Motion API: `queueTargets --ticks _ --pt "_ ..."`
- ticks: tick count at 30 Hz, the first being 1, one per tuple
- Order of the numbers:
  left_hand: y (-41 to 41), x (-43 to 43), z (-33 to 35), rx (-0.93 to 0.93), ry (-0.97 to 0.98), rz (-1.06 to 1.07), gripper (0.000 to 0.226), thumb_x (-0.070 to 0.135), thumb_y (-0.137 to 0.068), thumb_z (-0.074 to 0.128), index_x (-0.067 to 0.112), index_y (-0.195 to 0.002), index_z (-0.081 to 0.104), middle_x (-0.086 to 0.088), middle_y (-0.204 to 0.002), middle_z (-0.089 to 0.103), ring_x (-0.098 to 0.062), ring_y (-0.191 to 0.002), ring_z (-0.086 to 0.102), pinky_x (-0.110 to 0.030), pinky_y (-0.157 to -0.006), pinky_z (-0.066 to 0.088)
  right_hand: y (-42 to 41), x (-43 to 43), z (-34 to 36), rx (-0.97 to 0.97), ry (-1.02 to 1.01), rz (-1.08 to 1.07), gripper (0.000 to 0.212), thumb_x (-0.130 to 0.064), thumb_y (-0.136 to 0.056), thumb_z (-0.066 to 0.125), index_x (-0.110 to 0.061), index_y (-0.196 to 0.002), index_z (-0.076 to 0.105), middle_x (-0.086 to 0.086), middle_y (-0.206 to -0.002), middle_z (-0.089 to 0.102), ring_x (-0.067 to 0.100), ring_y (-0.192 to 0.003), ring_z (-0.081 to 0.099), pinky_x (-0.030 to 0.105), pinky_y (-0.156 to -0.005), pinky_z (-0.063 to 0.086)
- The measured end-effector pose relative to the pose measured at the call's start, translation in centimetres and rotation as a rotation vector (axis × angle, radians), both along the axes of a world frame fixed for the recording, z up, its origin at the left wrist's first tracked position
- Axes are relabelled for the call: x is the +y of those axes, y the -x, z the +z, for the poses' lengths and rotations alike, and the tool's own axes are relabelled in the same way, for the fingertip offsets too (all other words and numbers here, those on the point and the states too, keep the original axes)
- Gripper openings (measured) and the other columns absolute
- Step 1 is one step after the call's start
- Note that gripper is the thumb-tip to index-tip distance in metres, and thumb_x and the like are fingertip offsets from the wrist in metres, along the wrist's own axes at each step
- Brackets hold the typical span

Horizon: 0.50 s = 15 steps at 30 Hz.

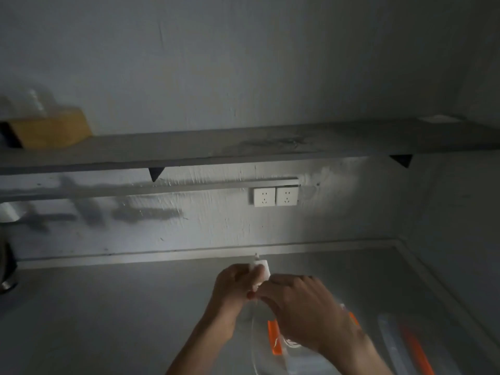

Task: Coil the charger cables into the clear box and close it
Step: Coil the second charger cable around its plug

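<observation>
The right hand (303,312) hides most of the clear box (303,358), which the bottom edge cuts. The left hand (232,290) covers the lower part of the charger (262,267). The cable (253,345) is too thin to follow. The left edge cuts a blurred yellow block (48,129).

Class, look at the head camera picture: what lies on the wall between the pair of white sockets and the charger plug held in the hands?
In the head view, only bare wall separates the sockets from the charger plug, apart from the counter's raised back edge.
</observation>
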<state>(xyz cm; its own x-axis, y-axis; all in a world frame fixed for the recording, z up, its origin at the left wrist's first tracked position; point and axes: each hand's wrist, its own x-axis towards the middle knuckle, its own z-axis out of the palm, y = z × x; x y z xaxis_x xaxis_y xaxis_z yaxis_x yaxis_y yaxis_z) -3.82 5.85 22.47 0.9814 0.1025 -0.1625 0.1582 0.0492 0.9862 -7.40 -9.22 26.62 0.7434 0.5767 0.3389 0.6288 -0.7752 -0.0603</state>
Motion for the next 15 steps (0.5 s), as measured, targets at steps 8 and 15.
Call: queueTargets --ticks 8,15 --pt "3.1 3.5 2.5 -0.247 -0.175 -0.101 0.014 0.013 -0.083 0.072 0.019 -0.095 0.072 -0.006 -0.088 0.076 -0.018 -0.079 0.071 -0.03 -0.067 0.061 -2.3 -0.7 6.3 0.391 -0.13 0.112 0.015 -0.04 -0.092 0.055 -0.04 -0.102 0.066 -0.024 -0.097 0.07 -0.006 -0.087 0.063 0.017 -0.077 0.051" --pt "1.9 4.7 4.5 0.007 0.167 -0.101 0.019 0.013 -0.09 0.063 -0.005 -0.09 0.068 -0.016 -0.08 0.065 -0.019 -0.067 0.064 -0.022 -0.055 0.056 -1.4 1.5 4.3 0.243 -0.135 0.181 0.023 -0.051 -0.088 0.044 -0.042 -0.105 0.057 -0.033 -0.092 0.065 -0.011 -0.087 0.059 0.008 -0.075 0.046"
